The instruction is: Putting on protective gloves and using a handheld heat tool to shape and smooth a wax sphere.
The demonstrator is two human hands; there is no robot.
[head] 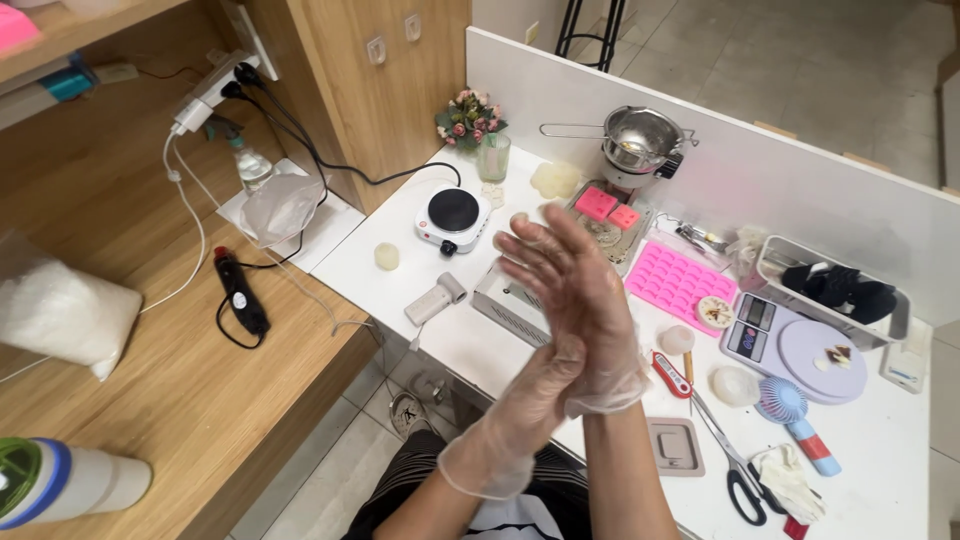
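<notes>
A small white electric hotplate with a black round top (452, 217) is sitting at the table's left end, near its wall socket. Right of it, the left hand (520, 410) and right hand (575, 290), both in thin clear plastic gloves, are pressing flat palm to palm above the white tabletop (400, 285), fingers extended, gripping nothing, seemingly seating the gloves. Further right, a pink silicone mould tray (678, 280) is lying within reach, beside a lilac digital kitchen scale (800, 350).

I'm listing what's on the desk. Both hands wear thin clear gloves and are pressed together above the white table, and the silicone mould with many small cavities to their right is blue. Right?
Almost. The head view shows the left hand and right hand in clear gloves, pressed together above the white table, but the silicone mould to their right is pink, not blue.
</notes>
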